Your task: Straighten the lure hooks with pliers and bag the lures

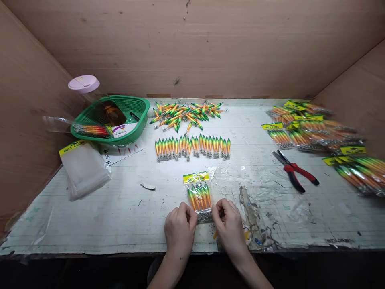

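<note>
A clear plastic bag of fishing lures (199, 196) with a yellow-green header lies at the front middle of the table. Several green-and-orange lures sit side by side inside it, their metal hooks at the near end. My left hand (180, 226) pinches the bag's lower left edge, fingers curled. On the opposite edge, my right hand (229, 220) is closed in the same way. Beyond the bag runs a row of loose lures (192, 147), hooks toward me. Farther back lies a jumbled pile of the same lures (188, 113).
A green basket (132, 138) holding a lidded cup (84, 84) stands at the left, behind a stack of empty header bags (86, 170). Red-handled pliers (296, 172) lie at right, near filled lure bags (315, 124). Wooden walls (192, 52) enclose the back and sides.
</note>
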Action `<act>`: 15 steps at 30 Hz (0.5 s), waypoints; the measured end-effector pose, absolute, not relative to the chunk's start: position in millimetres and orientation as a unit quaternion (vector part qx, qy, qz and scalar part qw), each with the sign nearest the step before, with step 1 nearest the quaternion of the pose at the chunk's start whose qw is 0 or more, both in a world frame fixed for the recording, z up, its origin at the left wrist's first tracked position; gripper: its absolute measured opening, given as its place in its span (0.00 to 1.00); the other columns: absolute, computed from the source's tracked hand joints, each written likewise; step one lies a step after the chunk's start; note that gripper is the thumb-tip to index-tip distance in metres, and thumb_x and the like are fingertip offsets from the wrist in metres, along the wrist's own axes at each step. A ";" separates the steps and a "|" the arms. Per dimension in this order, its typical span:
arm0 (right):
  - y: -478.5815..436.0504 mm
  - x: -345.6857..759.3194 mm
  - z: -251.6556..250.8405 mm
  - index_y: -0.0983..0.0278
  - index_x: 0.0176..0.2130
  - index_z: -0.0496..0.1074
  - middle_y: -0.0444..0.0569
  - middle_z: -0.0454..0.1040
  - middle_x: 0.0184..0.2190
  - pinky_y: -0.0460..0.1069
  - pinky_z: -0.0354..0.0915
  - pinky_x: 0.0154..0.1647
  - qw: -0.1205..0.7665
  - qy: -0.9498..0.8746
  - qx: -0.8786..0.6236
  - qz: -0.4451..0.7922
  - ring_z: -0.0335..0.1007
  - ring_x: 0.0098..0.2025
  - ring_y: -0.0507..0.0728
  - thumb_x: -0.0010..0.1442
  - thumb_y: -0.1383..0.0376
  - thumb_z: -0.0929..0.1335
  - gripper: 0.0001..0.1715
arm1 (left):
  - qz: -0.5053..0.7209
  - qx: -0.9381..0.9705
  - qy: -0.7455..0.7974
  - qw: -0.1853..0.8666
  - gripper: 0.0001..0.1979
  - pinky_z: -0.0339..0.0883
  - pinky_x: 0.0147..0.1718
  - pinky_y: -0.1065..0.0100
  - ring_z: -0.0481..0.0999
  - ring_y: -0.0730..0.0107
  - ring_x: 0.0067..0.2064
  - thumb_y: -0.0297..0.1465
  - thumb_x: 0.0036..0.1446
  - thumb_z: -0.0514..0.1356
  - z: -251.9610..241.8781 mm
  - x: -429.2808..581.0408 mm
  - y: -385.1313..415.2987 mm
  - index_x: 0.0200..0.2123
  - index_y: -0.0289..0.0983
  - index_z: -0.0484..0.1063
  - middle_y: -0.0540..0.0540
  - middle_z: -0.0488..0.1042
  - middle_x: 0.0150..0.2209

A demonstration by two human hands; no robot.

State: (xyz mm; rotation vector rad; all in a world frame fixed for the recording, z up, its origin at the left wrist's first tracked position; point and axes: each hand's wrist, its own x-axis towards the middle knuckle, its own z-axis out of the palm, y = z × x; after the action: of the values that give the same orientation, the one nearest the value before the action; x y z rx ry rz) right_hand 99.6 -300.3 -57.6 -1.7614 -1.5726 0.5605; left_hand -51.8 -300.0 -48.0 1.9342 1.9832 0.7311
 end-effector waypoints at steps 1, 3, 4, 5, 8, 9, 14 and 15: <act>-298.6 99.7 -58.2 0.62 0.26 0.62 0.39 0.62 0.24 0.48 0.59 0.30 0.346 -0.606 -0.682 0.221 0.60 0.28 0.51 0.65 0.59 0.66 0.18 | 0.244 0.669 0.688 0.141 0.13 0.54 0.21 0.70 0.67 0.69 0.20 0.26 0.59 0.54 -46.0 -52.0 -297.7 0.22 0.40 0.60 0.53 0.67 0.18; -294.9 101.7 -59.2 0.63 0.26 0.63 0.40 0.64 0.26 0.48 0.60 0.32 0.339 -0.604 -0.681 0.236 0.62 0.30 0.51 0.65 0.56 0.67 0.19 | 0.232 0.671 0.688 0.149 0.12 0.54 0.20 0.71 0.68 0.70 0.20 0.26 0.57 0.54 -41.7 -53.4 -294.0 0.22 0.40 0.61 0.53 0.67 0.18; -293.2 103.2 -59.9 0.63 0.26 0.64 0.41 0.65 0.27 0.48 0.62 0.33 0.338 -0.603 -0.679 0.246 0.63 0.31 0.51 0.65 0.56 0.67 0.20 | 0.230 0.673 0.686 0.153 0.11 0.55 0.20 0.72 0.69 0.71 0.21 0.26 0.57 0.54 -39.8 -54.5 -292.7 0.22 0.40 0.61 0.52 0.68 0.20; -291.6 104.8 -60.7 0.63 0.26 0.64 0.41 0.66 0.28 0.49 0.63 0.34 0.337 -0.602 -0.677 0.257 0.63 0.32 0.51 0.64 0.55 0.67 0.20 | 0.230 0.674 0.683 0.160 0.11 0.57 0.20 0.72 0.70 0.71 0.21 0.27 0.57 0.54 -38.1 -55.6 -291.6 0.22 0.40 0.62 0.51 0.69 0.22; -288.9 108.2 -62.3 0.63 0.27 0.66 0.41 0.68 0.28 0.49 0.65 0.35 0.340 -0.589 -0.669 0.301 0.65 0.32 0.51 0.64 0.56 0.68 0.19 | 0.245 0.663 0.681 0.193 0.09 0.63 0.21 0.70 0.73 0.69 0.24 0.31 0.58 0.53 -34.1 -59.3 -289.2 0.25 0.40 0.65 0.48 0.71 0.29; -288.8 108.4 -61.9 0.63 0.27 0.66 0.41 0.68 0.28 0.49 0.65 0.36 0.344 -0.581 -0.667 0.317 0.66 0.32 0.51 0.64 0.56 0.68 0.18 | 0.251 0.652 0.684 0.208 0.09 0.65 0.22 0.69 0.73 0.68 0.24 0.33 0.59 0.52 -32.6 -60.7 -288.1 0.27 0.40 0.66 0.47 0.72 0.29; -290.3 102.0 -50.4 0.64 0.26 0.66 0.41 0.68 0.28 0.51 0.65 0.38 0.397 -0.502 -0.653 0.405 0.67 0.33 0.52 0.61 0.56 0.70 0.18 | 0.216 0.596 0.705 0.318 0.17 0.71 0.31 0.58 0.78 0.55 0.33 0.47 0.55 0.54 -29.1 -69.4 -276.2 0.32 0.40 0.70 0.44 0.75 0.30; -290.1 100.3 -47.5 0.63 0.26 0.65 0.41 0.68 0.27 0.51 0.64 0.38 0.414 -0.481 -0.643 0.428 0.66 0.33 0.52 0.60 0.56 0.71 0.18 | 0.214 0.590 0.703 0.335 0.19 0.70 0.32 0.58 0.77 0.54 0.32 0.52 0.50 0.58 -30.6 -69.8 -273.4 0.30 0.41 0.69 0.46 0.74 0.28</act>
State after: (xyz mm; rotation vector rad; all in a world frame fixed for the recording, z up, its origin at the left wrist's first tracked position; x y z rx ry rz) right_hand 100.3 -290.1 -47.5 -1.6166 -1.2103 1.0762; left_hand -69.8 -273.4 -30.6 1.5392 1.8342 0.5575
